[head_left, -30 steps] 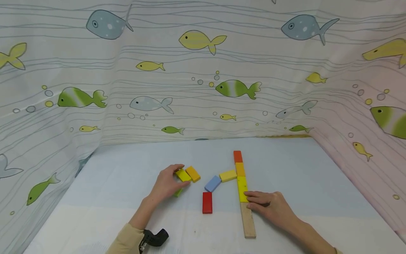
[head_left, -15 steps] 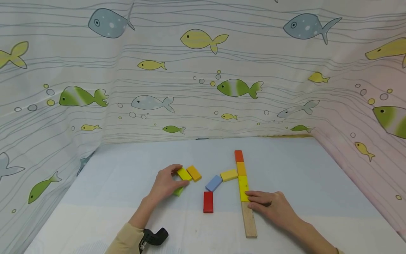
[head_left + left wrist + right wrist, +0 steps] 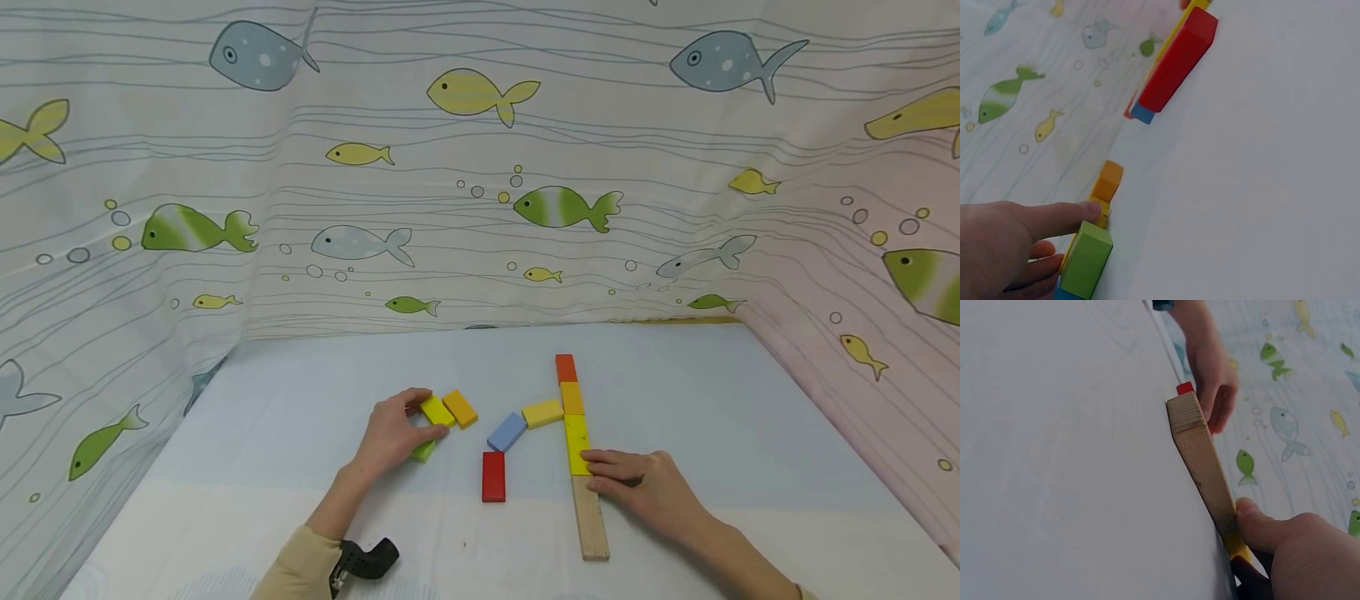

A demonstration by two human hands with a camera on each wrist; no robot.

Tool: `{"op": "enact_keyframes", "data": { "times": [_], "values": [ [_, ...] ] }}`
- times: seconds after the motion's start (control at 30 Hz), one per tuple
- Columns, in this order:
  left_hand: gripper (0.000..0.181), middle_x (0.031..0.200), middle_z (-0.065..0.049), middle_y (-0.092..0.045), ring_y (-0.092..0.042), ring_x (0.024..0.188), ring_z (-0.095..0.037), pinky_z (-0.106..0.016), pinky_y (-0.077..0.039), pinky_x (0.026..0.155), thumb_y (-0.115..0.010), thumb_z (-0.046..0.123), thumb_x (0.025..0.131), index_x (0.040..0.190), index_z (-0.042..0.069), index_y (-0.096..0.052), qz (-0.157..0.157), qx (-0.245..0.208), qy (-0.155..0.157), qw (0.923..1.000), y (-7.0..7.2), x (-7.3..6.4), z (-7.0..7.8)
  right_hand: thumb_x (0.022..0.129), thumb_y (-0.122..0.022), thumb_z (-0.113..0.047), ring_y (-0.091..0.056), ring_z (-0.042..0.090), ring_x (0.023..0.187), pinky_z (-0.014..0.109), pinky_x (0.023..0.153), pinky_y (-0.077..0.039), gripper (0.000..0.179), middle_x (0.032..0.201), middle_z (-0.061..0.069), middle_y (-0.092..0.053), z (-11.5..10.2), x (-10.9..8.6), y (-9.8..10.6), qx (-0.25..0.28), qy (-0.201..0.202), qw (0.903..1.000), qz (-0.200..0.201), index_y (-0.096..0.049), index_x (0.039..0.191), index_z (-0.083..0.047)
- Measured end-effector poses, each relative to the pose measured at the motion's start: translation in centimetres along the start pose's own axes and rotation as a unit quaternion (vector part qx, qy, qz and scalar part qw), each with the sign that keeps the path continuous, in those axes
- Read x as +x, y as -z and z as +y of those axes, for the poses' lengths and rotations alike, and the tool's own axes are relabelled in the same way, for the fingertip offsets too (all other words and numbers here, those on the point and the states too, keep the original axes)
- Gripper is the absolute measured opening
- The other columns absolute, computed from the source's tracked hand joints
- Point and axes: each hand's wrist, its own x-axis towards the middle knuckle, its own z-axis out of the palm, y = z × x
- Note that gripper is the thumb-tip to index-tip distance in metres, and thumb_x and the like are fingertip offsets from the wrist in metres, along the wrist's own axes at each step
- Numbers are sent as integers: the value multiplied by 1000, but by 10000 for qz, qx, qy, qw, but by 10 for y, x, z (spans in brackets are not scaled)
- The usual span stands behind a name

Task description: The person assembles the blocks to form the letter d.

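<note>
My left hand (image 3: 393, 433) pinches a bright yellow toy block (image 3: 437, 410) between thumb and fingers at the left group. A green block (image 3: 423, 452) lies half covered under this hand, and an orange block (image 3: 460, 409) touches the yellow one's far side. In the left wrist view, a bit of a blue block (image 3: 1067, 294) shows beside the green one. My right hand (image 3: 648, 487) touches the right side of a straight row with its fingertips, where a yellow block (image 3: 577, 442) meets a plain wooden block (image 3: 591, 521). Its fingers are fairly straight.
Farther up the row are an orange block (image 3: 572, 398) and a red-orange block (image 3: 566, 368). A pale yellow block (image 3: 543, 413), a blue block (image 3: 507, 432) and a red block (image 3: 493, 477) form a bent line leftward from the row. A fish-print cloth (image 3: 450, 250) hangs behind the table.
The head view has shifted slightly. Both hands and the blocks keep their places relative to one another.
</note>
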Motion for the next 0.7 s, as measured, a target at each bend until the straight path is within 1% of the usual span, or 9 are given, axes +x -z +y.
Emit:
{"op": "enact_keyframes", "data": {
  "times": [0.17, 0.27, 0.37, 0.43, 0.53, 0.7],
  "values": [
    [60, 129, -10, -66, -63, 115, -28, -44, -53, 99, -86, 26, 79, 131, 7, -63, 28, -54, -62, 10000, 1, 0, -2, 86, -78, -28, -70, 18, 106, 7, 89, -48, 27, 112, -6, -75, 0, 0, 0, -31, -12, 10000, -9, -79, 109, -15],
    [60, 129, -8, -66, -63, 116, -29, -45, -54, 98, -86, 27, 78, 131, 9, -63, 107, -203, -46, 9997, 5, -1, -2, 86, -78, -29, -70, 18, 107, 11, 89, -50, 27, 113, -7, -74, 0, 0, 0, -15, -55, 10000, -50, -79, 109, -15],
    [59, 130, -7, -66, -63, 118, -30, -45, -54, 98, -86, 27, 78, 130, 11, -64, 164, -401, -98, 9990, 8, -4, 2, 86, -78, -29, -70, 18, 107, 10, 90, -49, 27, 113, -7, -74, 0, 0, 0, -14, -91, 9999, -67, -79, 109, -15],
    [58, 131, -6, -66, -62, 119, -30, -45, -54, 99, -85, 27, 79, 130, 11, -64, 135, -469, -220, 9986, 9, -6, 6, 86, -78, -29, -70, 18, 107, 9, 90, -48, 27, 113, -7, -74, 0, 0, 0, -3, -106, 9999, -56, -79, 109, -15],
    [56, 130, -6, -66, -62, 118, -31, -46, -54, 98, -84, 28, 80, 130, 11, -64, 78, -427, -447, 9981, 9, -12, 15, 85, -79, -29, -70, 17, 107, 8, 90, -47, 27, 113, -8, -74, 0, 0, 1, -9, -162, 9999, -60, -79, 109, -16],
    [54, 124, -4, -68, -62, 114, -31, -48, -55, 96, -86, 28, 78, 126, 11, -67, 77, -316, -744, 9967, 8, -25, 29, 86, -77, -31, -69, 18, 108, 15, 90, -52, 28, 113, -7, -74, -1, 1, 2, -14, -264, 9995, -158, -79, 109, -15]
  ]
}}
